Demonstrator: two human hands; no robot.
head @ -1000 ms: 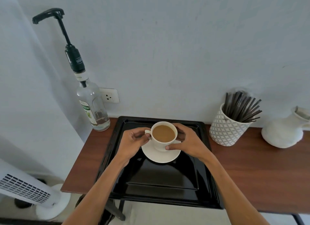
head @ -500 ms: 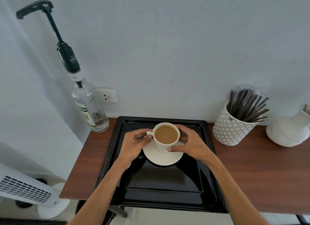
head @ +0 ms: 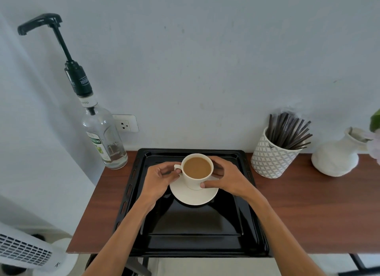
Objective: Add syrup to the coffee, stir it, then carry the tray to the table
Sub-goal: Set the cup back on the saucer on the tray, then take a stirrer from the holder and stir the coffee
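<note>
Cup point(head: 197, 173) lifted off saucer point(head: 193, 195).

White cup point(head: 193, 181) of tan coffee point(head: 197, 167), black tray point(head: 242, 240), lattice-patterned white-grey holder point(head: 271, 162).

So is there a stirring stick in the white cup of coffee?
No, the white cup shows only tan coffee; the dark stirring sticks all stand in the patterned white holder.
</note>
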